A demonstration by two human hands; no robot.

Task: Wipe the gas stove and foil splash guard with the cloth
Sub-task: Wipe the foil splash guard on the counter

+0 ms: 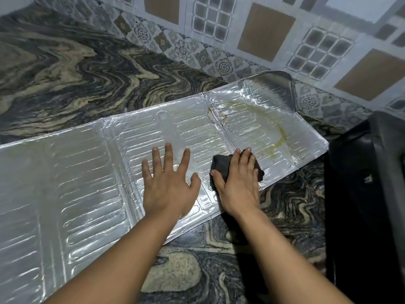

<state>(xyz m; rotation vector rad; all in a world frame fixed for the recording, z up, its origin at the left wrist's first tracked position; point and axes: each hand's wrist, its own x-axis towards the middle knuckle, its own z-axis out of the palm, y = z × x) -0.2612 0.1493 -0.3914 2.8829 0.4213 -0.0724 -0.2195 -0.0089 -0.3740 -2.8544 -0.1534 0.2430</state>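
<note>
The silver foil splash guard (76, 172) lies flat across the marbled countertop, its embossed panels unfolded. A yellowish ring stain (278, 128) marks its right panel. My left hand (168, 183) rests flat on the middle panel with fingers spread, holding nothing. My right hand (238, 183) presses down on a dark folded cloth (221, 164) on the foil, just below-left of the stain. The black gas stove (368, 194) stands at the right edge, only partly in view.
The swirled dark and beige countertop (76, 73) stretches behind and in front of the foil. A patterned tiled wall (263, 40) rises at the back. The foil's far right end (276, 88) curls up against the wall.
</note>
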